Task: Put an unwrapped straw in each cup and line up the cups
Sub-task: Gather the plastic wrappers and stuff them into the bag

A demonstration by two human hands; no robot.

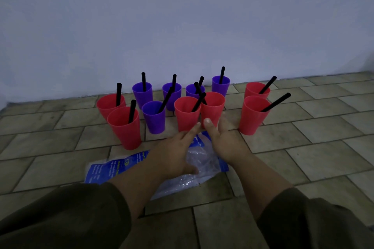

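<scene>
1. Eleven plastic cups (154, 119), six red and five purple, stood in two loose rows on the tiled floor (315, 147) near the wall (182, 16).
2. Each held one black straw (132, 111). The left ones stood near upright, and the rightmost two leaned right.
3. Both hands were spread open. The left hand (174, 153) had a fingertip at one middle red cup (186, 116). The right hand (222, 137) had its thumb on the neighbouring red cup (214, 105).

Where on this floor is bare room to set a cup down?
Bare floor right of the right red cups and left of the left red cups. Crowded: purple cups with middle red cups; bag by left hand and right hand.
</scene>
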